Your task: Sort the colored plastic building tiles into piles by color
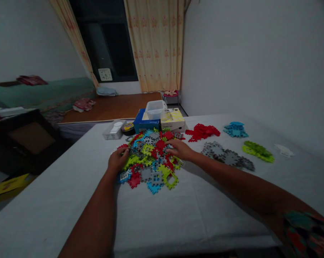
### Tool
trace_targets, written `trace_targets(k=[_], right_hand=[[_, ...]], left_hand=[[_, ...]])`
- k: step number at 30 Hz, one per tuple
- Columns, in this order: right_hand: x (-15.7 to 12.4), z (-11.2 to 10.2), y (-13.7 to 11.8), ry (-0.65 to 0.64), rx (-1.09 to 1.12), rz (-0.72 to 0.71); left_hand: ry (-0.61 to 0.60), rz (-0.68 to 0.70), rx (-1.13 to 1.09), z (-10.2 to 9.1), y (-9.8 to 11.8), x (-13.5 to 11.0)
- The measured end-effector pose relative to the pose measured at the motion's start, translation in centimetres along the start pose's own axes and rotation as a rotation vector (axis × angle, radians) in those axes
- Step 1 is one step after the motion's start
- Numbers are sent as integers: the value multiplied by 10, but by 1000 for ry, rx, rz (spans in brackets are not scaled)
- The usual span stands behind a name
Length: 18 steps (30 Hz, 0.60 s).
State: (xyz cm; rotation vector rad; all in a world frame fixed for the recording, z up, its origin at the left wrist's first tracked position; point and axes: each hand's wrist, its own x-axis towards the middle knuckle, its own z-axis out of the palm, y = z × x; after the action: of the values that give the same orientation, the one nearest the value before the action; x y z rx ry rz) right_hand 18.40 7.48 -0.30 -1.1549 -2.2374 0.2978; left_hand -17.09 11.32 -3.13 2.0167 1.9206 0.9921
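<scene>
Mixed heap of red, lime-green, blue and grey flat plastic toothed pieces (148,149) sits mid-table on a white cloth (156,222), between both hands. Left hand (118,160) is curled against the heap's left edge; right hand (180,149) reaches in at the right with fingers bent. Can't tell whether either pinches a piece.

Single-colour groups lie to the right: red pieces (202,132), grey pieces (228,157), blue pieces (236,129), lime-green pieces (257,151), white pieces (285,150).

Risks, my read: teeth could snag, so pulling one piece drags neighbours along. Loose stacking means a push could spill the edges. Right forearm (226,176) passes near the grey group; a low sweep could scatter it. Dim light makes grey and blue easy to confuse.
</scene>
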Motion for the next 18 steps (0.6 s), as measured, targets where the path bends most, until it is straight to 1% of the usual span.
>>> trace_targets(k=[2,5,8,10,12,14,18], right_hand=[[10,17,-16,-23,-36,-27],[15,28,-29,-92,-88,-76],[8,23,-30,-138,-67,-141],[-2,16,-26,-132,-28,-134],[-12,7,-19,-88,14,-54],[-20,-1,-11,-23,78,61],[-28,-7,4,114,347,260]], left_hand=[[53,-19,-47,-2,-1,0],[150,-82,-101,-7,-3,1],[208,-118,-137,-7,-7,3],[214,-129,-135,-6,-9,4],[208,-134,-116,-4,-9,5],[198,-130,-98,-3,-8,4],[184,-136,-77,-5,-2,2]])
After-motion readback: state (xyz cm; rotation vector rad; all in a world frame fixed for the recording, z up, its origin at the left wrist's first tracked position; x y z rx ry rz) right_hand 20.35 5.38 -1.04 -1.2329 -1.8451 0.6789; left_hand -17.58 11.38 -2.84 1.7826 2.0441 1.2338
